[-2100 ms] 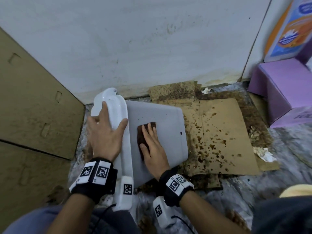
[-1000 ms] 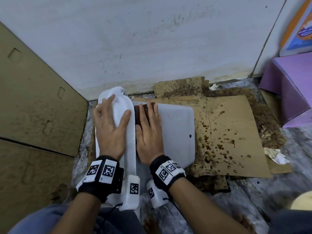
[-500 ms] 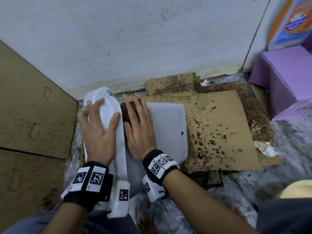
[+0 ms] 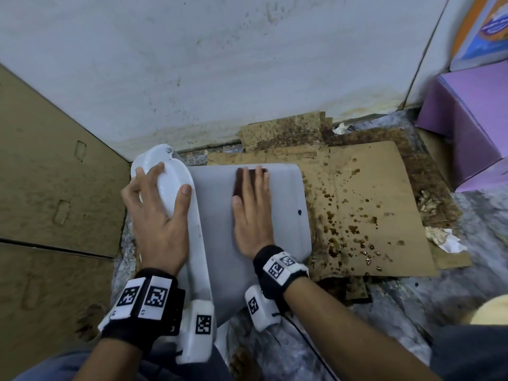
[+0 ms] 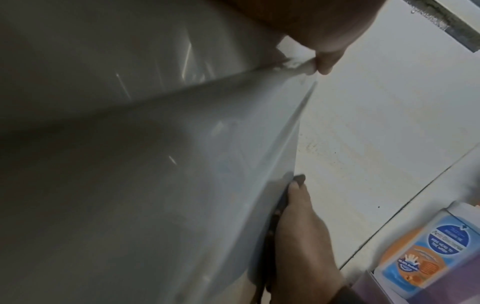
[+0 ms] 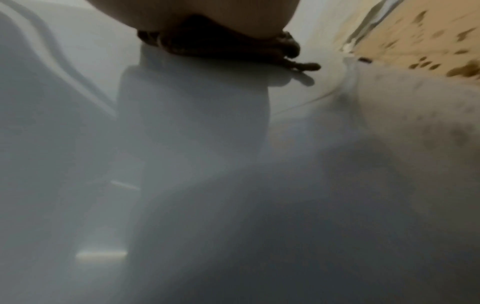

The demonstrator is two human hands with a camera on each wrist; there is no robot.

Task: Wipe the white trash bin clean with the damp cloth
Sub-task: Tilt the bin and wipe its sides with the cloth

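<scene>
1. Right hand (image 4: 254, 213) laid flat with straight fingers close together, pressing the dark brown damp cloth (image 4: 242, 180) against the upturned side of the white trash bin (image 4: 286, 215); palm resting on the bin's plastic, fingertips reaching almost to the far edge.
2. Cloth mostly hidden under the fingers, showing only beside and beyond them near the bin's far edge; seen bunched and ragged beneath the palm in the right wrist view (image 6: 221, 45).
3. Left hand (image 4: 159, 215) spread over the bin's rounded lid (image 4: 170, 185), thumb hooked over the lid's inner rim, fingers curled round its outer rim, gripping it.
4. Bin lying on its side on the floor, lid end to the left, base end to the right, far edge close to the wall (image 4: 220, 64).
5. Brown cardboard panels (image 4: 55, 174) standing close on the left; stained flat cardboard (image 4: 371, 210) touching the bin's right edge, speckled with dark drips.
6. Open side of the bin to the right of the hand, marked by one small dark spot (image 4: 299, 212).
7. Smooth, glossy plastic, rounded corners; blurred grey in both wrist views.
8. Purple box (image 4: 472, 127) well apart at the far right, crumpled paper scraps (image 4: 442, 237) beyond the cardboard, mottled stone floor (image 4: 398, 325) nearer.
</scene>
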